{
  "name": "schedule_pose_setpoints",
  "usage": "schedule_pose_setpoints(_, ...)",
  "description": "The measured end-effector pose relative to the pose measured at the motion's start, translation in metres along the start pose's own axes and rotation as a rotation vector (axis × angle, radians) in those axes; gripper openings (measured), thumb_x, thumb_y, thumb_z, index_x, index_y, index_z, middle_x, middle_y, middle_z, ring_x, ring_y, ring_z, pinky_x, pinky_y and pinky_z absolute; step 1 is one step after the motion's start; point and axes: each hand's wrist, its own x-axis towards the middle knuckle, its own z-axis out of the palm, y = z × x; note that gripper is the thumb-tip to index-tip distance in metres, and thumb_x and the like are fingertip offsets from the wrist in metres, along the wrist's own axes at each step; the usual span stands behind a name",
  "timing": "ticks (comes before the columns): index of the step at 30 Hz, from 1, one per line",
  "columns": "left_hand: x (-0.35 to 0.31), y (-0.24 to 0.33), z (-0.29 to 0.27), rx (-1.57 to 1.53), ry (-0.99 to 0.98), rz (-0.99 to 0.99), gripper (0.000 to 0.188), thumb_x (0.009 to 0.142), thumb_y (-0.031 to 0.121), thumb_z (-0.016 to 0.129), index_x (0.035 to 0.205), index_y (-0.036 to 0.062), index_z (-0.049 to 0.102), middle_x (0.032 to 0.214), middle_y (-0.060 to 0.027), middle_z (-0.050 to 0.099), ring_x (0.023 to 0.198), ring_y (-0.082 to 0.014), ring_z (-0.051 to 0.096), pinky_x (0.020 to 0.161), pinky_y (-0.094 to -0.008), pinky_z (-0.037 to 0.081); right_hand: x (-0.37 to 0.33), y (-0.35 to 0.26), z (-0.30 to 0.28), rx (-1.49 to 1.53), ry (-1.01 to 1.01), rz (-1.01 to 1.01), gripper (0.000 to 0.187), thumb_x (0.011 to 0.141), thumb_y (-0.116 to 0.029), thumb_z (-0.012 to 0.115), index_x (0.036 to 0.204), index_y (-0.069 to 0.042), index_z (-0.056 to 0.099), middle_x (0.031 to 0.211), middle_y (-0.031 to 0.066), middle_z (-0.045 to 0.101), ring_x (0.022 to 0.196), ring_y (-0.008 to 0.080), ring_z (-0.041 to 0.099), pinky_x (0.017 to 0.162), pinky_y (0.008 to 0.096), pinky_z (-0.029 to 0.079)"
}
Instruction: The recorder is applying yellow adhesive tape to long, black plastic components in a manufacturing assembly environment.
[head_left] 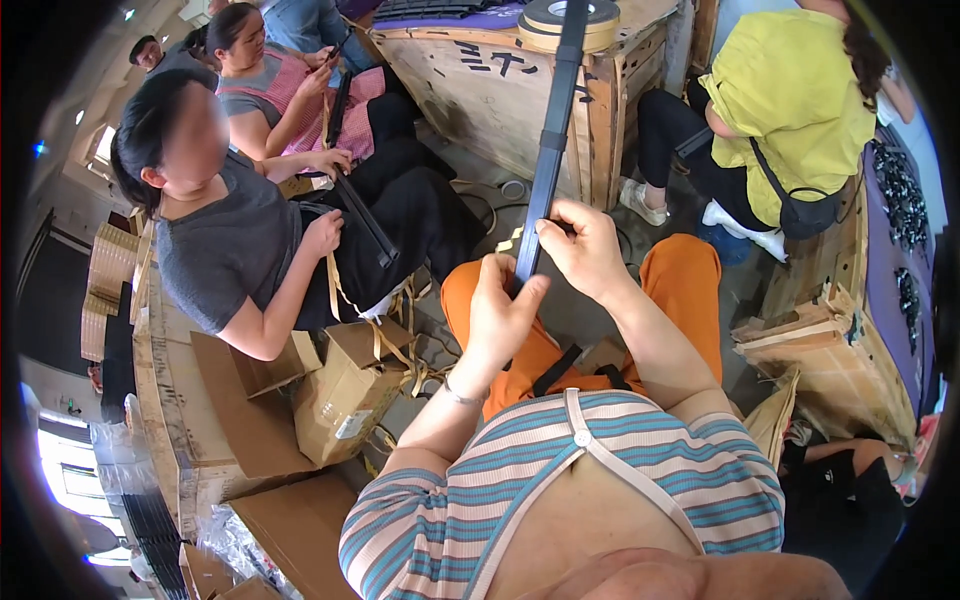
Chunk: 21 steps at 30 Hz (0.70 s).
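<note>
A long, narrow, dark bar (551, 150) with a dark band partway along it rises from my hands past the top edge of the view. Its lower end is between the fingers of my left hand (503, 313), which is closed on it. Slightly higher, my right hand (584, 250) grips the same bar from the right, thumb laid against its face. A short, crinkled, pale yellow strip (511, 241) sticks out beside the bar, just above my left hand. How it is attached cannot be made out.
Left of me a seated co-worker in grey holds a similar dark bar (367, 222). Open cardboard boxes (345, 405) and curled yellow strips (408, 362) lie at my left. Tape rolls (540, 38) top a wooden crate (480, 90) ahead. A person in yellow sits by another crate (835, 350) at right.
</note>
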Motion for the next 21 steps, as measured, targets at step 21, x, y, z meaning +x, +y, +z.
schedule_pose_setpoints(21,-0.009,0.028,-0.025,-0.968,-0.462,-0.130,0.022,0.091,0.020,0.049,0.105,0.0039,0.045,0.066,-0.0052,0.046,0.042,-0.0078,0.036,0.036,-0.0190,0.028,-0.011,-0.039,-0.036,-0.077,-0.170,-0.061,0.016,0.087,-0.013,0.056,0.078,0.001,0.059,0.059,-0.0002,0.051,0.055,0.0038,0.045,0.049,0.0202,0.036)
